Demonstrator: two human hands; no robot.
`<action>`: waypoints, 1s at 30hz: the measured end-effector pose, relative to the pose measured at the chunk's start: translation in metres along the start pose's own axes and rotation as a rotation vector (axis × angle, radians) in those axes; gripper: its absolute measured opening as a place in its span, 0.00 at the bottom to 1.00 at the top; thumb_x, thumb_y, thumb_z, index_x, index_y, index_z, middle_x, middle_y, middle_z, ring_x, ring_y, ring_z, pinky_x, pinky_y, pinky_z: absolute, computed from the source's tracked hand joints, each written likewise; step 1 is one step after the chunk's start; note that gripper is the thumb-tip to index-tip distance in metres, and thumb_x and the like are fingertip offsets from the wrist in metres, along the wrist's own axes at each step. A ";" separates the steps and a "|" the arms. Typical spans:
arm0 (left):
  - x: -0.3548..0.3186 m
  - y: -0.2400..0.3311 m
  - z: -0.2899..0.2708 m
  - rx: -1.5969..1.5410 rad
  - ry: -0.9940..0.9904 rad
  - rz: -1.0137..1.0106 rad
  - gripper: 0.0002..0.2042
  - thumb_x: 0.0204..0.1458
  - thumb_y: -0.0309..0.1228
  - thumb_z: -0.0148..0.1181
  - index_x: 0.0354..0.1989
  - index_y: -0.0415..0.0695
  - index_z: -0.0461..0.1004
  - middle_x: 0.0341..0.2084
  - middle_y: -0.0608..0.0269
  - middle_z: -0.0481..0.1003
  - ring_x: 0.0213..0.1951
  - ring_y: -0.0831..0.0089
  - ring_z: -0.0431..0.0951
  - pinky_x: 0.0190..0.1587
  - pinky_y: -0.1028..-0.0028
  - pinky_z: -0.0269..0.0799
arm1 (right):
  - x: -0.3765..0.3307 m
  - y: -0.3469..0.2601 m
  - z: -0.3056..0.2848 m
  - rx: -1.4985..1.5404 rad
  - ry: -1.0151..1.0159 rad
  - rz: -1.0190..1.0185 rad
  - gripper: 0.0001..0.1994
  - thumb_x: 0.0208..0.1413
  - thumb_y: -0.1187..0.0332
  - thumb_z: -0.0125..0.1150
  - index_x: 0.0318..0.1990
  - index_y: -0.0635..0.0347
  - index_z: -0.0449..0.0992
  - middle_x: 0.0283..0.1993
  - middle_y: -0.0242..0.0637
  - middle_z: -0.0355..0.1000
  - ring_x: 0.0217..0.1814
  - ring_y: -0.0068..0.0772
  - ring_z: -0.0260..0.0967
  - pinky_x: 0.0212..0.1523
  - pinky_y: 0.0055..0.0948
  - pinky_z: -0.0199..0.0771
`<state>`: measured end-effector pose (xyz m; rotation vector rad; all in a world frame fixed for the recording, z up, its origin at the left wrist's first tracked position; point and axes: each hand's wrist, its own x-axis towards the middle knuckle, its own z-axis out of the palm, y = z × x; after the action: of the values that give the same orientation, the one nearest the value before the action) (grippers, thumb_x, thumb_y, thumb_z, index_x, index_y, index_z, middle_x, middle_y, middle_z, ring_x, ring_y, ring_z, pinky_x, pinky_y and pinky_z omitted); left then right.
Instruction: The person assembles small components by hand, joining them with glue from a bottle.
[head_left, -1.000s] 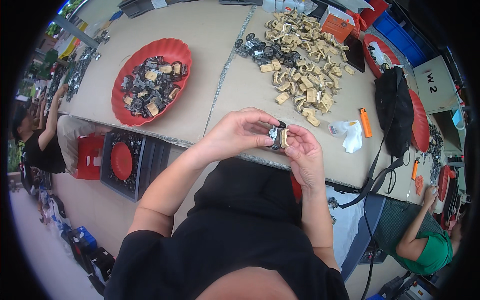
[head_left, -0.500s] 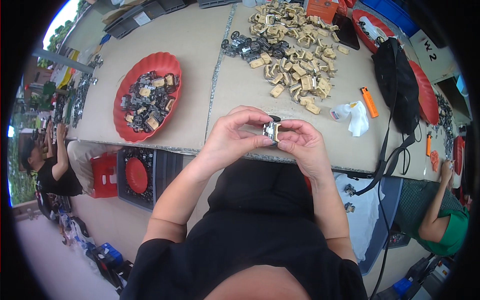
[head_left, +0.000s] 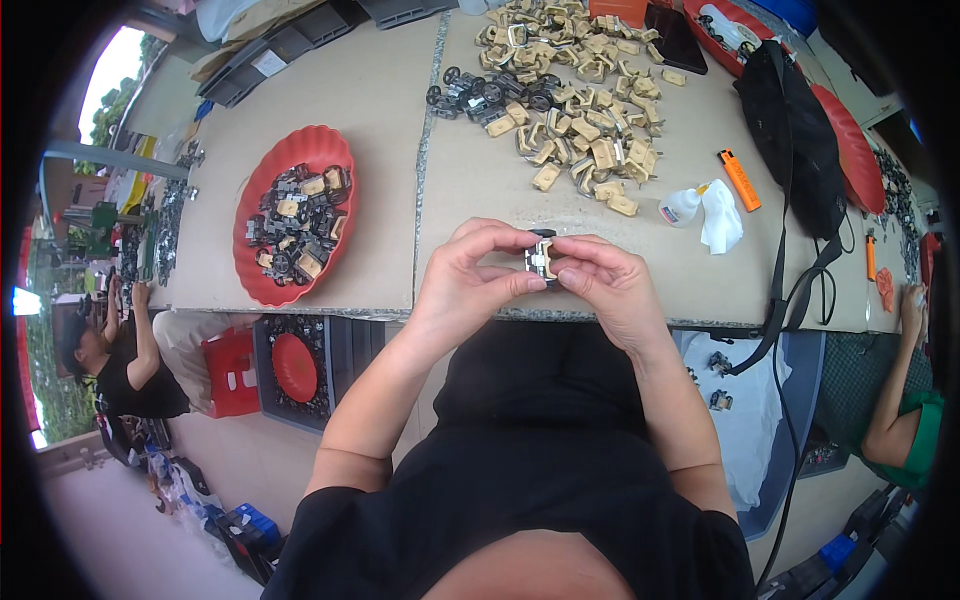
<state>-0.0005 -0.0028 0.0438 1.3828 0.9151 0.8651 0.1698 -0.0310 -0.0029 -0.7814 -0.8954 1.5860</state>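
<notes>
Wheeled assembly (head_left: 541, 260), silvery metal and tan, is held up against the smooth table (head_left: 385, 180). Leftward, a scalloped red bowl (head_left: 300, 146) holds jumbled dark parts (head_left: 292, 225); next, the left hand (head_left: 465, 280), pinching one side; boxy tan pieces (head_left: 603, 154) heaped beyond; the right hand (head_left: 612, 290), pinching the other; a white bottle (head_left: 682, 206), its small label unreadable from here.

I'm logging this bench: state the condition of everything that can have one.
Small assembly: held
Left grip: pinching it
Right grip: pinching it
Red tray at left: uncovered, loaded
Tan pieces: heaped loosely
White cloth: rumpled
Black bag: lying slumped
Orange tool: lying flat
</notes>
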 end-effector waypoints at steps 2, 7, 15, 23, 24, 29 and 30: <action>-0.001 0.000 0.001 -0.008 0.011 0.001 0.15 0.37 0.15 0.59 0.37 0.36 0.70 0.38 0.61 0.62 0.41 0.73 0.69 0.41 0.77 0.73 | 0.000 0.001 -0.001 0.023 0.005 0.026 0.14 0.47 0.79 0.53 0.44 0.67 0.68 0.39 0.36 0.67 0.40 0.22 0.67 0.43 0.20 0.67; -0.001 -0.003 0.006 -0.030 0.044 0.017 0.15 0.38 0.14 0.58 0.38 0.36 0.69 0.38 0.61 0.62 0.41 0.72 0.70 0.41 0.78 0.74 | 0.000 0.002 0.000 0.041 0.040 0.036 0.13 0.48 0.78 0.53 0.43 0.67 0.68 0.34 0.34 0.69 0.39 0.21 0.67 0.42 0.19 0.67; -0.001 -0.018 0.013 -0.057 0.137 0.093 0.15 0.38 0.13 0.57 0.37 0.36 0.68 0.38 0.62 0.60 0.40 0.72 0.70 0.41 0.77 0.74 | -0.002 0.003 0.008 0.010 -0.033 -0.178 0.14 0.44 0.78 0.58 0.41 0.67 0.68 0.44 0.40 0.64 0.47 0.27 0.63 0.48 0.26 0.63; -0.004 -0.023 0.020 -0.373 0.131 -0.061 0.13 0.38 0.12 0.57 0.32 0.38 0.65 0.37 0.62 0.61 0.37 0.75 0.70 0.41 0.76 0.73 | -0.005 0.018 0.009 -0.576 0.145 -0.404 0.16 0.35 0.79 0.61 0.37 0.64 0.70 0.42 0.40 0.65 0.45 0.32 0.64 0.44 0.26 0.65; -0.005 -0.024 0.019 -0.400 0.125 -0.058 0.13 0.38 0.12 0.56 0.31 0.38 0.64 0.37 0.62 0.61 0.37 0.75 0.70 0.41 0.76 0.73 | -0.005 0.018 0.009 -0.592 0.147 -0.404 0.17 0.34 0.79 0.61 0.37 0.64 0.70 0.41 0.40 0.65 0.44 0.32 0.64 0.43 0.26 0.66; -0.001 -0.018 -0.004 0.066 0.000 0.096 0.14 0.37 0.15 0.58 0.35 0.37 0.66 0.38 0.61 0.61 0.39 0.71 0.70 0.39 0.76 0.73 | -0.003 0.015 0.008 -0.546 0.096 -0.379 0.15 0.36 0.79 0.61 0.36 0.64 0.71 0.40 0.38 0.65 0.44 0.31 0.64 0.43 0.26 0.65; -0.001 -0.012 -0.008 0.308 -0.026 0.148 0.15 0.37 0.17 0.59 0.36 0.38 0.67 0.39 0.60 0.63 0.38 0.72 0.70 0.40 0.74 0.72 | -0.003 0.015 0.007 -0.528 0.073 -0.357 0.14 0.36 0.79 0.61 0.35 0.64 0.71 0.40 0.38 0.65 0.43 0.30 0.64 0.43 0.25 0.66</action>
<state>-0.0083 -0.0001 0.0315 1.7411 0.9635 0.8382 0.1569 -0.0362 -0.0118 -0.9714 -1.3418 1.0095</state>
